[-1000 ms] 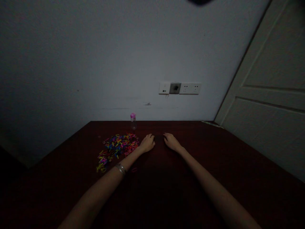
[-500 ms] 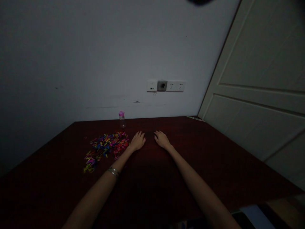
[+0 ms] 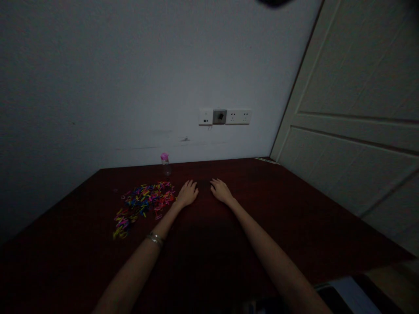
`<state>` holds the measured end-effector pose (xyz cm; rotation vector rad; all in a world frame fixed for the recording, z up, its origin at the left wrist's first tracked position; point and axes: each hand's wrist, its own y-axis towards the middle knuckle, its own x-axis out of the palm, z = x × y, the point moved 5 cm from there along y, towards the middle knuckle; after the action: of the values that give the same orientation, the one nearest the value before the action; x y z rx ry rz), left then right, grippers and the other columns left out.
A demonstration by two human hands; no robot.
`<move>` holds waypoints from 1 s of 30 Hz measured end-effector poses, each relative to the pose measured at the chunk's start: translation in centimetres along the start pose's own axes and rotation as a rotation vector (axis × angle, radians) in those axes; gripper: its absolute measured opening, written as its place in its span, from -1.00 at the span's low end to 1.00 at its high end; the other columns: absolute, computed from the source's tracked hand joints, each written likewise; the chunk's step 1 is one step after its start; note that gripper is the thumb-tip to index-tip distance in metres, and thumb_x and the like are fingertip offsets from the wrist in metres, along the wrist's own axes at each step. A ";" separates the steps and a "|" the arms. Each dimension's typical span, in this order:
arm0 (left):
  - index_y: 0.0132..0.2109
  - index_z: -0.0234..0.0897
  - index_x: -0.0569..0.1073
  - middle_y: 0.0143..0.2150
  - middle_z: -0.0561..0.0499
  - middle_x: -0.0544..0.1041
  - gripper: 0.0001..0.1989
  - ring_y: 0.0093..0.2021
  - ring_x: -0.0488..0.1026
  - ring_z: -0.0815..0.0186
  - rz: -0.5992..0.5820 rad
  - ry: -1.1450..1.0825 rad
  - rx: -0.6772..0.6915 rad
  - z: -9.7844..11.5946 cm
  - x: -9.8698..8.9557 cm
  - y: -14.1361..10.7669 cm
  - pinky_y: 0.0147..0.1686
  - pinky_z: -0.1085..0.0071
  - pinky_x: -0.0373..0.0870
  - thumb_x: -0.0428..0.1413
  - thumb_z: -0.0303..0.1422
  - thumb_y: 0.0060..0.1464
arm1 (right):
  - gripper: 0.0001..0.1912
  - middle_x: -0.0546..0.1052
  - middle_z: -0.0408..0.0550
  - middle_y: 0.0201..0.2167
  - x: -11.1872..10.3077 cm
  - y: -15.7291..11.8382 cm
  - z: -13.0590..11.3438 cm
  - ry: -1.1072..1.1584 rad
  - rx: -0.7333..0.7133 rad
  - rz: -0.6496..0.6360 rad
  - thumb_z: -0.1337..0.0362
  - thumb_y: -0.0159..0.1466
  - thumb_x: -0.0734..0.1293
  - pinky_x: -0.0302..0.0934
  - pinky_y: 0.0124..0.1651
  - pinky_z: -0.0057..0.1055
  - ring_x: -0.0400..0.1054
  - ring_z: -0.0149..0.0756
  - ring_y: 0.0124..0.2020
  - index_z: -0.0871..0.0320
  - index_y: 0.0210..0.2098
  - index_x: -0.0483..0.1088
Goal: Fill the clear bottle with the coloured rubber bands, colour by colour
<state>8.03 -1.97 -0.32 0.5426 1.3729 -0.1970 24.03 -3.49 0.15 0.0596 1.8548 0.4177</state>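
My left hand (image 3: 187, 193) lies palm down on the dark red table (image 3: 209, 244), fingers stretched out and holding nothing. Just left of it spreads a loose pile of small colourful bands or clips (image 3: 147, 200), too small to name surely. Behind the pile stands a clear bottle (image 3: 166, 168) with a pink top. My right hand (image 3: 221, 190) rests flat on the table too, fingers extended, with a gap of bare tabletop between the hands. A silvery bracelet (image 3: 155, 238) circles my left wrist.
A pale wall (image 3: 137, 87) with a row of sockets (image 3: 238, 116) rises behind the table. On the right stands a panelled door (image 3: 353, 144). A thin strip (image 3: 267, 161) lies at the far right corner. Partly hidden items (image 3: 347, 294) sit at the lower right.
The whole view has shifted slightly, with the sockets and bottle a little further left. Both hands stay flat on the table in the same pose.
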 end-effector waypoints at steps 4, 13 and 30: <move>0.15 -0.45 0.22 0.21 -0.23 0.18 -0.52 0.23 0.05 0.12 0.015 0.002 -0.009 0.0 0.1 0.0 0.18 0.24 -0.02 -0.22 -0.27 0.17 | -0.57 0.30 0.08 0.12 0.1 0.0 0.0 -0.011 -0.017 0.023 0.27 0.26 0.08 -0.04 0.18 -0.26 0.07 -0.16 0.18 0.28 0.05 0.31; 0.17 -0.42 0.21 0.22 -0.22 0.17 -0.51 0.24 0.03 0.11 -0.004 -0.031 -0.032 0.0 0.1 -0.2 0.19 0.23 -0.04 -0.22 -0.25 0.17 | -0.57 0.31 0.11 0.11 0.2 0.1 0.1 -0.016 -0.047 0.025 0.30 0.25 0.08 -0.04 0.18 -0.27 0.10 -0.15 0.16 0.32 0.04 0.32; 0.16 -0.41 0.21 0.23 -0.22 0.15 -0.51 0.24 0.01 0.13 -0.018 -0.084 -0.045 -0.1 0.0 -0.3 0.19 0.22 -0.04 -0.20 -0.25 0.16 | -0.57 0.31 0.12 0.10 0.4 0.1 0.1 -0.014 -0.046 0.030 0.28 0.26 0.07 -0.03 0.17 -0.25 0.10 -0.15 0.16 0.31 0.04 0.32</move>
<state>7.78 -2.20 -0.40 0.4795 1.2976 -0.2014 24.02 -3.27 -0.23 0.0587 1.8319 0.4789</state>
